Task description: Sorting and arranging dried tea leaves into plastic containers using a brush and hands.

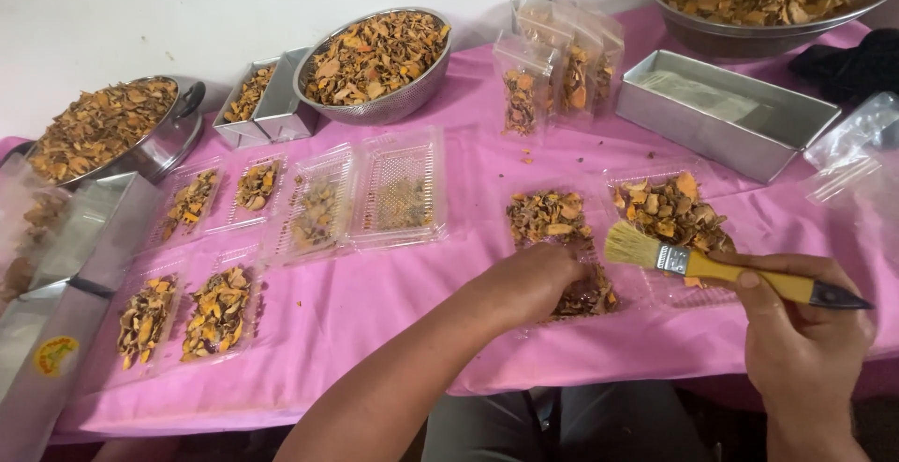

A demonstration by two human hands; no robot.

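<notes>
Holding a brush, the right hand was closed on its yellow handle, bristles over a tray of dried chips, likely to sweep bits | left hand curled, fingers down in the near tray, arm reaching across the pink cloth.

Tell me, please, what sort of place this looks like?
Probably a small hand-packing workspace for dried produce: steel bowls of dried orange pieces, filled clear trays, and a brush in the right hand.
</notes>
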